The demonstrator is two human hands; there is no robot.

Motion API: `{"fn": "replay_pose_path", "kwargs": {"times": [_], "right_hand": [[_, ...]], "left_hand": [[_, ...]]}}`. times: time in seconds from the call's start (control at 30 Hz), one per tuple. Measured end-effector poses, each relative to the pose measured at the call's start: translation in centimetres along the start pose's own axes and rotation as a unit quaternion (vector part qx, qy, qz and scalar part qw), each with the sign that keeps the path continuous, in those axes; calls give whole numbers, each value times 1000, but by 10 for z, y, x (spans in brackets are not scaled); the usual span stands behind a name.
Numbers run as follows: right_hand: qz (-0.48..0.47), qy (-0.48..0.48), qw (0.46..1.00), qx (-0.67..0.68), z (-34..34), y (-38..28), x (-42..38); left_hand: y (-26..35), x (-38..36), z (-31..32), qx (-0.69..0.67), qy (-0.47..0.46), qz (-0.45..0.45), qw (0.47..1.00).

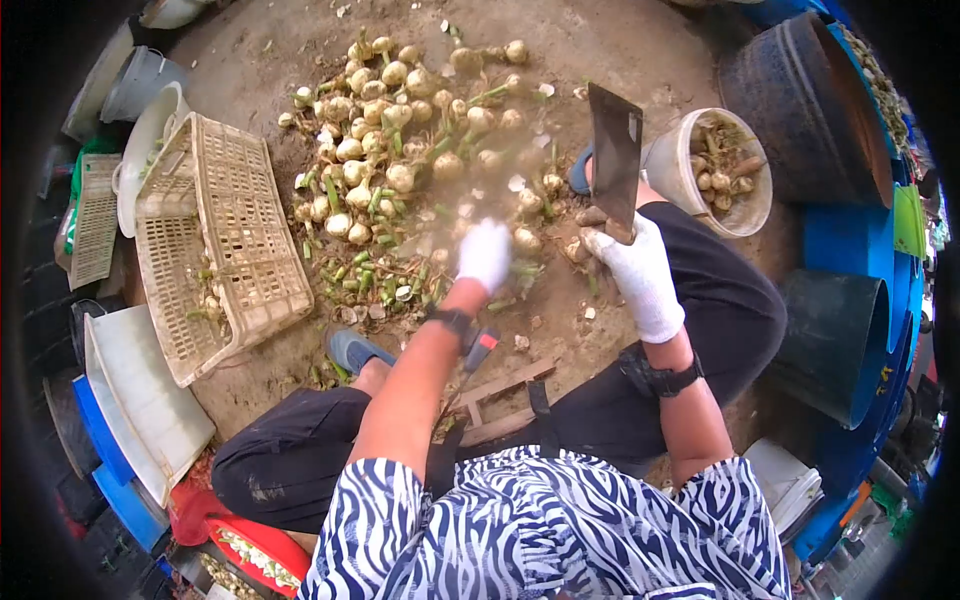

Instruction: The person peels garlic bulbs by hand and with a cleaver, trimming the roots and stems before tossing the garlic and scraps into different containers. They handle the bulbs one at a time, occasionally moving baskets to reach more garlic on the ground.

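Note:
My right hand (640, 280), in a white glove, grips a cleaver (614, 155) with its broad dark blade pointing up and away from me. My left hand (485, 257), also white-gloved, is over the near edge of a pile of round whitish bulbs (400, 178) on the ground. It is smeared by motion, so its fingers and anything in them cannot be made out. The bulbs look like onions, some with green stalks. Cut green stalk pieces (362, 275) and peelings lie scattered on the pile's near left side.
A plastic crate (250, 215) lies tilted on the left. On the right, a white bucket (690, 180) holds several bulbs, beside a large dark tub (800, 110) and a dark green bucket (835, 345). A red bag (265, 540) of pale pieces is at lower left.

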State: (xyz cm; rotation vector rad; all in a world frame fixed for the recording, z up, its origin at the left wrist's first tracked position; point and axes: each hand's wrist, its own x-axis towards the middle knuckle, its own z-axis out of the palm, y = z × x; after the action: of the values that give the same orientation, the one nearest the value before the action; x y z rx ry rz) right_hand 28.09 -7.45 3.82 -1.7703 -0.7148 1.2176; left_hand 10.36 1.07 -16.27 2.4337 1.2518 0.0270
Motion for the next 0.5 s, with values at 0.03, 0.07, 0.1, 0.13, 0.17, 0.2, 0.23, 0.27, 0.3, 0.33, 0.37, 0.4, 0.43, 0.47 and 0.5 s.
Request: {"fn": "replay_pose_path", "kwargs": {"times": [0.03,0.07,0.1,0.13,0.17,0.2,0.23,0.27,0.3,0.33,0.37,0.4,0.43,0.47,0.5], "right_hand": [[-9,-6,1000,-17,3,3,3],[-19,-14,999,-33,6,7,7],[-15,-18,999,-32,7,16,12],[-7,-20,999,-33,6,16,14],[13,-24,999,-39,6,14,13],[30,-28,998,-41,6,13,14],[33,-29,998,-35,5,17,16],[11,-28,999,-30,2,21,20],[-10,-26,999,-23,4,26,23],[-8,-30,999,-14,10,35,25],[-17,-27,999,-17,17,44,28],[-30,-22,999,-21,22,47,27],[-10,-40,998,47,31,41,22],[-26,-46,994,97,41,44,20],[-31,-64,991,117,44,45,16]], "left_hand": [[1,8,7,90,-25,58,994],[6,13,12,145,11,54,988],[4,16,15,119,4,5,993],[6,20,13,92,-3,-42,995],[-8,25,20,124,-43,-19,991],[-27,28,22,159,-81,5,984],[-36,24,1,134,-82,-32,987],[-45,10,-20,34,15,-80,996],[-51,8,-39,-39,3,-110,993],[-51,1,-60,-112,-12,-141,984],[-36,-12,-97,-293,-48,-146,944],[-27,-25,-110,-286,-46,-148,946],[-16,-34,-117,-374,-39,-139,916],[0,-42,-127,-462,-32,-123,878],[16,-52,-138,-468,-31,-103,877]]}}
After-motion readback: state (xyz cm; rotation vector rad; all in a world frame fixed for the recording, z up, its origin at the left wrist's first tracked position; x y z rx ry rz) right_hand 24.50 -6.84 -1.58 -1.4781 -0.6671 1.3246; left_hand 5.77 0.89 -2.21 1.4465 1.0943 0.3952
